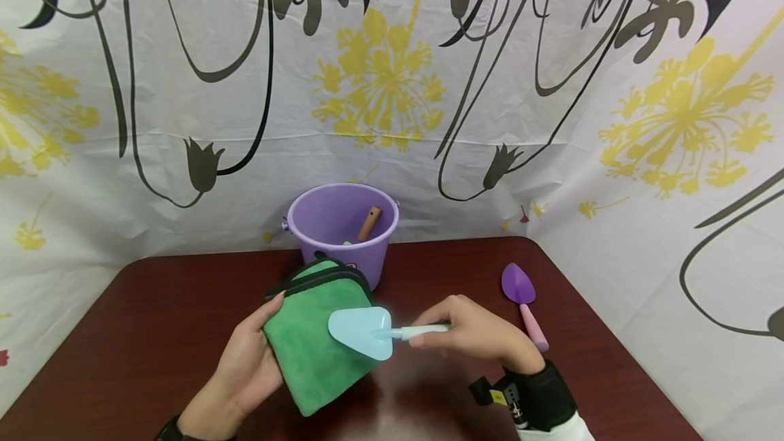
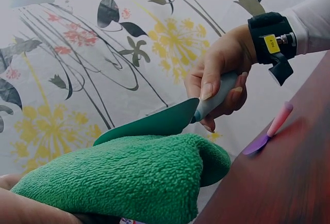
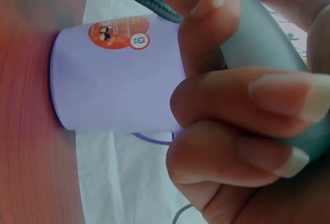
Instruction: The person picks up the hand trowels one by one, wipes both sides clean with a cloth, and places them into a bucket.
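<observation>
My left hand (image 1: 248,359) holds a folded green cloth (image 1: 318,352) with a dark edging, thumb at its upper left edge. In my right hand (image 1: 474,335), the fingers curl round the pale handle of a light blue toy trowel (image 1: 361,331). Its blade points left and lies over the cloth's face; in the left wrist view the trowel blade (image 2: 149,123) is right at the top of the cloth (image 2: 118,177). The right wrist view shows the curled fingers (image 3: 232,100) close up around the handle.
Behind the cloth stands a purple bucket (image 1: 343,216) with a brown-handled item (image 1: 369,223) inside. A purple trowel with a pink handle (image 1: 534,327) lies at the right of the dark red table (image 1: 153,332). A patterned curtain (image 1: 392,169) hangs behind.
</observation>
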Motion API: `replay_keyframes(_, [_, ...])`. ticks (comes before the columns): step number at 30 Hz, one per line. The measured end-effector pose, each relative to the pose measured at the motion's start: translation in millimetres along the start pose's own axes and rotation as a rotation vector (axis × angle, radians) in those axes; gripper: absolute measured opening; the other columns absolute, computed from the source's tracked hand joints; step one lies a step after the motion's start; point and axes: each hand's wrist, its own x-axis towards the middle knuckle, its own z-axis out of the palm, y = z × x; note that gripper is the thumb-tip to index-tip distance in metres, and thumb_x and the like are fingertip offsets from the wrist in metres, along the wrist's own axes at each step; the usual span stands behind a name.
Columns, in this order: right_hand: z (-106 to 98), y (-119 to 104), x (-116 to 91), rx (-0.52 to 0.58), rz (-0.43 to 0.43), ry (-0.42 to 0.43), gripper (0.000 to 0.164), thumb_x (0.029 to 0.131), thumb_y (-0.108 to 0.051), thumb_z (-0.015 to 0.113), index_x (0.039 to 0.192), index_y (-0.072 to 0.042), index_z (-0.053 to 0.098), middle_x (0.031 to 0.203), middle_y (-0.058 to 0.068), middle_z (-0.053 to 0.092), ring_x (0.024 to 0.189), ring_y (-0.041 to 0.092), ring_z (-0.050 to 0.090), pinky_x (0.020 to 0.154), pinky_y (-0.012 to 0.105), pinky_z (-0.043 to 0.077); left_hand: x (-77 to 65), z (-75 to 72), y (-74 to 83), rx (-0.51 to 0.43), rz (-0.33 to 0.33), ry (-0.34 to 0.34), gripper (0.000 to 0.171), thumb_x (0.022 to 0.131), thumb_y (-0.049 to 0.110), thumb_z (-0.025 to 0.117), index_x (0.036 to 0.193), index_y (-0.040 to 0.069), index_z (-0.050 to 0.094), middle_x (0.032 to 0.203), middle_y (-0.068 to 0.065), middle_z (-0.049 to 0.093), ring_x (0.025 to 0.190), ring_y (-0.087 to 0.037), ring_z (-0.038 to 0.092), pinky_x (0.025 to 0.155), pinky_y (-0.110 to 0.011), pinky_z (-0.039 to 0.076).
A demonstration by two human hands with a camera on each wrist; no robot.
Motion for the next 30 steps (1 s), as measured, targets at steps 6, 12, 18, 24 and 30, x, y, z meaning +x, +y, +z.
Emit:
replay_keyframes(6, [-2.7,1.8,-2.0,-0.004,0.017,0.005,0.012,0.093,-0.035,0.074,0.095,-0.024,0.078,0.069,0.011,0.065,0.053,0.013,0.055,0.050,0.020,0.048,-0.2,1.5,0.9,0.006,0.003,0.030,0.058,0.111,0.046,0.027,0.159,0.023,0.005,0.143,0.017,0.053,0.135,-0.003,0.050,0.117,-0.028,0.041])
replay_keyframes(12, [-4.8,-0.9,-3.7,0.000,0.022,0.008,0.012,0.093,-0.034,0.074,0.095,-0.024,0.079,0.062,0.001,0.057,0.050,0.005,0.051,0.050,0.019,0.045,-1.4,2.7,2.8,0.028,-0.001,0.071,0.062,0.111,0.048,0.028,0.160,0.023,0.000,0.145,0.019,0.049,0.135,-0.002,0.049,0.118,-0.027,0.040])
replay_keyframes(18, [-4.2,0.2,-3.5,0.003,0.029,0.008,0.012,0.093,-0.034,0.074,0.094,-0.023,0.078,0.061,-0.002,0.055,0.049,0.013,0.051,0.049,0.018,0.044,-1.8,2.3,3.2,0.013,0.000,0.064,0.062,0.111,0.047,0.027,0.160,0.023,-0.001,0.144,0.019,0.050,0.135,-0.002,0.049,0.117,-0.027,0.041])
replay_keyframes(24, [-2.0,1.2,-1.9,-0.017,0.025,0.012,0.012,0.094,-0.037,0.073,0.094,-0.026,0.078,0.062,-0.005,0.057,0.050,0.016,0.054,0.050,0.018,0.045,0.3,1.3,0.2,0.008,0.030,0.053,0.054,0.112,0.045,0.028,0.158,0.023,0.011,0.142,0.016,0.053,0.133,-0.003,0.051,0.115,-0.027,0.043])
replay_keyframes(30, [-1.5,0.0,-1.1,-0.027,0.021,0.015,0.012,0.094,-0.037,0.072,0.094,-0.027,0.078,0.061,-0.008,0.056,0.051,0.001,0.051,0.051,0.018,0.044,1.3,1.3,-2.7,0.054,0.067,0.068,0.051,0.111,0.045,0.028,0.156,0.023,0.015,0.145,0.017,0.049,0.134,-0.001,0.049,0.115,-0.026,0.043])
